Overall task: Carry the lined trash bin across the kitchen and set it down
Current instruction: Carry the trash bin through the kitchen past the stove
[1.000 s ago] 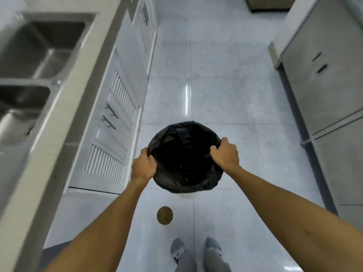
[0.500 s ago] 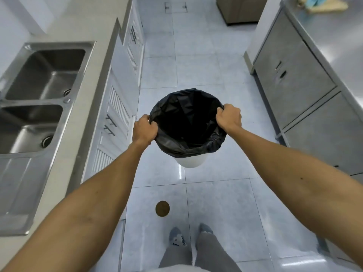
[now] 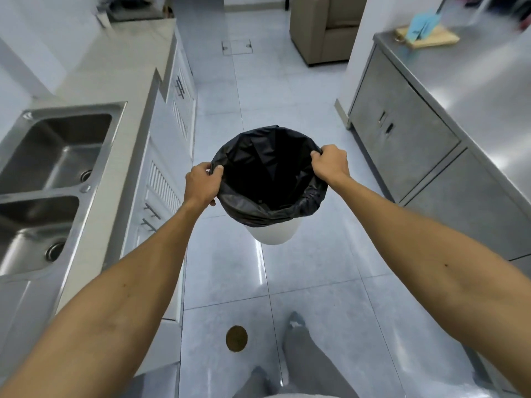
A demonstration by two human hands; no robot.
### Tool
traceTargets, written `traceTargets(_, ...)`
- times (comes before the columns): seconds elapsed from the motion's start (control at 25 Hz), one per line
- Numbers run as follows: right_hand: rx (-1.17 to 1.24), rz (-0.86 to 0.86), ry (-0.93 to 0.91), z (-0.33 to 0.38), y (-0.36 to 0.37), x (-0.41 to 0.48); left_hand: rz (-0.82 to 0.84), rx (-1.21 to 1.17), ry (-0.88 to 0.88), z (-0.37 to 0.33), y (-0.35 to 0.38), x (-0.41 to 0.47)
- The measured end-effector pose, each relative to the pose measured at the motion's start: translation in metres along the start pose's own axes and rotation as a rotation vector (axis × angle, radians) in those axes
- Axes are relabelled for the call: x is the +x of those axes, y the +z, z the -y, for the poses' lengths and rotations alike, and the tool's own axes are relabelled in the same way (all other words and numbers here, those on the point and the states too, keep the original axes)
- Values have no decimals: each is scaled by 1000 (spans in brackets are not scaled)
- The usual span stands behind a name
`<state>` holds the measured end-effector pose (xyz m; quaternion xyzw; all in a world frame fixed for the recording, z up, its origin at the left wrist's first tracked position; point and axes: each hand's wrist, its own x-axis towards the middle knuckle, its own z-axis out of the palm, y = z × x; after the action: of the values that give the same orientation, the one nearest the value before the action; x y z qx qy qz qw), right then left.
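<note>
A white trash bin (image 3: 274, 232) lined with a black bag (image 3: 268, 179) hangs in the air above the tiled floor, in the middle of the view. My left hand (image 3: 202, 185) grips the bin's rim on the left side, fingers curled over the bag. My right hand (image 3: 330, 163) grips the rim on the far right side. Both arms are stretched out in front of me. The bag's inside is dark and looks empty.
A counter with a double steel sink (image 3: 43, 179) and white cabinets (image 3: 169, 156) runs along the left. Steel cabinets (image 3: 408, 139) line the right. A tan armchair (image 3: 321, 27) stands ahead. A round brown floor drain (image 3: 236, 338) lies near my feet.
The bin has risen from near the floor to arm height, and the view has tilted up along the aisle. One leg has stepped forward.
</note>
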<state>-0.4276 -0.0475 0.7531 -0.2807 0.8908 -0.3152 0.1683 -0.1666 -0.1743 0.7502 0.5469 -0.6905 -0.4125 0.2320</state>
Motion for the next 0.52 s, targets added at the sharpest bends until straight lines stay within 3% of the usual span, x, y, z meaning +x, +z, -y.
traceTargets(0.52,5,66,-31,31,-6,252,-35,-89,-82,-90,93,215)
